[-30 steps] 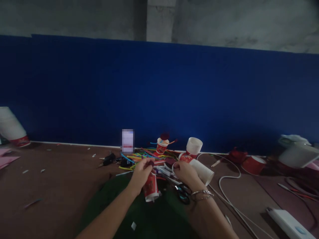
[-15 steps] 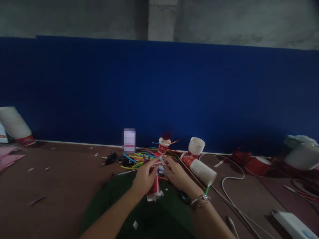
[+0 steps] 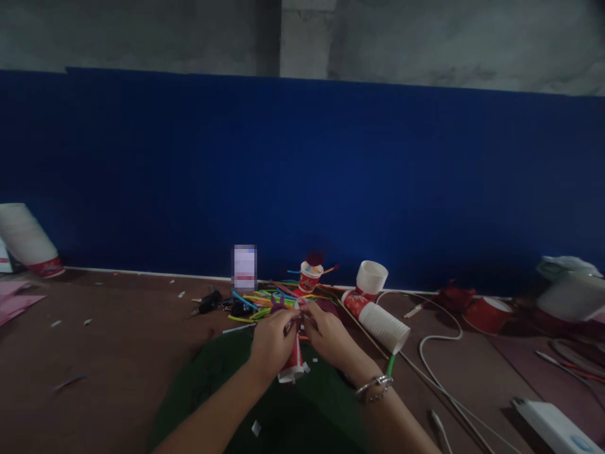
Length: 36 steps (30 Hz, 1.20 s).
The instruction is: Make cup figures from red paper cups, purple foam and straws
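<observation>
My left hand and my right hand meet over the near-centre of the table, fingertips pinched close together. A small pinkish-white piece shows at the fingertips, too small to name. Just below my left hand, a red and white paper cup lies on its side on a dark green round mat, partly covered by the fingers. Behind the hands is a heap of coloured pipe cleaners. A decorated paper cup with coloured stick-like arms stands past them.
A stack of paper cups lies to the right, beside a standing cup. White cables run to a white power strip. Keys and a blurred phone-like screen are at left. Another cup stack leans far left.
My right hand has shifted a little left and down, and the fingertips of both hands are closer together. The pale piece between them is now more hidden.
</observation>
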### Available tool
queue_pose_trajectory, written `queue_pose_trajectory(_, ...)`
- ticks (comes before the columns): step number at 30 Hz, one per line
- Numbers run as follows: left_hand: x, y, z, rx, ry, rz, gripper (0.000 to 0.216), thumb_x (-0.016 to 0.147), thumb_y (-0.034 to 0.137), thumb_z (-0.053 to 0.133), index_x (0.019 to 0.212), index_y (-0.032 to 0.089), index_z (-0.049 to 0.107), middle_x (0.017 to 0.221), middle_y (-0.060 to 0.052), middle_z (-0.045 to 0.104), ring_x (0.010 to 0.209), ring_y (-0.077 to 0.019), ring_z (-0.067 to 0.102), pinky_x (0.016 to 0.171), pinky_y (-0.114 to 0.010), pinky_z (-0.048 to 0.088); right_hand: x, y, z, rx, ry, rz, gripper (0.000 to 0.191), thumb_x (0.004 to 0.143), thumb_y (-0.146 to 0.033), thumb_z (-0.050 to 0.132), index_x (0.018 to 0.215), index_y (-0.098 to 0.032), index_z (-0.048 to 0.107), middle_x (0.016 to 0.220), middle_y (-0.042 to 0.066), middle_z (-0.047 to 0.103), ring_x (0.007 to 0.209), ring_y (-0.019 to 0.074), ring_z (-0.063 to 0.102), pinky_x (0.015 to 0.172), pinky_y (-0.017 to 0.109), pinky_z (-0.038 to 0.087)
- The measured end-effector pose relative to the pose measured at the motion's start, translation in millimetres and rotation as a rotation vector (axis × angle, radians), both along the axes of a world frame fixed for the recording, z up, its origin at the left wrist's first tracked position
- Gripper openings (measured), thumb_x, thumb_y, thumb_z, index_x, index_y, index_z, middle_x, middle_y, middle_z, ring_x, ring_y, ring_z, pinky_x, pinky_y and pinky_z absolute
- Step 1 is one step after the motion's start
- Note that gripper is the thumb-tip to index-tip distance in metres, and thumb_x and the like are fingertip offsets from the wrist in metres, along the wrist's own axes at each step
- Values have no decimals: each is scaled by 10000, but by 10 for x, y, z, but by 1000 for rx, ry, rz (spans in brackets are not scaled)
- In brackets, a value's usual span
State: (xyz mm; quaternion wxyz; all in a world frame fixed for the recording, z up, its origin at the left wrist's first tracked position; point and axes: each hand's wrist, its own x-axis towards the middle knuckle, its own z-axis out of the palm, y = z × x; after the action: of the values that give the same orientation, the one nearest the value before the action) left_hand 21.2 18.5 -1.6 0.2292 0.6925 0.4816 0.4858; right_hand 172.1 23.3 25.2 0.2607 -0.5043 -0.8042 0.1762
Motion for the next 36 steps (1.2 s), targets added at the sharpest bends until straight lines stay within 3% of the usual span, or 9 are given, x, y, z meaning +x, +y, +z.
queue_pose_trajectory(6,-8,25,18,-32,20,36,133,758,197,570,824,234,679,729,-33,684,672,-201,601,652,-269,395,-22,-34,26,11,-92,-6,226,891,-166,362,1053,-167,520,883,75,683,781,192,628,651,257,363)
queue_pose_trajectory(15,-22,21,15,0,6,-23,127,828,255,517,868,227,634,695,-30,651,650,-186,588,628,-256,374,-87,-86,93,129,-113,-62,180,861,-156,409,912,-174,581,783,51,665,680,169,574,630,251,328)
queue_pose_trajectory(21,-29,-3,43,39,8,-82,135,864,245,454,883,204,581,731,-28,641,661,-172,583,616,-251,375,-121,-85,64,167,145,-36,149,802,-140,437,755,-181,572,649,7,599,582,139,515,571,230,329)
queue_pose_trajectory(27,-39,-38,51,91,-19,-91,109,867,237,446,814,193,529,692,-8,589,626,-142,541,593,-235,358,-225,-96,27,-63,509,-40,138,787,-229,458,706,-179,559,625,-14,555,577,131,495,546,223,361)
queue_pose_trajectory(30,-27,-40,72,55,-142,-119,128,867,272,458,792,188,519,657,12,537,582,-117,490,561,-222,345,-248,-73,-7,-166,651,-50,181,806,-280,436,697,-181,540,592,-20,539,552,132,496,519,223,375)
queue_pose_trajectory(32,-19,-24,106,-9,-332,-104,152,867,311,463,792,187,507,639,29,495,551,-97,448,534,-207,339,-192,-34,-12,-89,573,-119,187,825,-287,426,729,-182,547,590,-13,554,543,140,510,518,231,381)
queue_pose_trajectory(36,-14,39,175,-196,-651,-61,228,821,401,535,773,182,493,509,88,349,428,-54,282,423,-175,237,98,106,-54,152,70,-360,175,836,-199,433,861,-156,601,786,86,673,738,208,618,673,289,422)
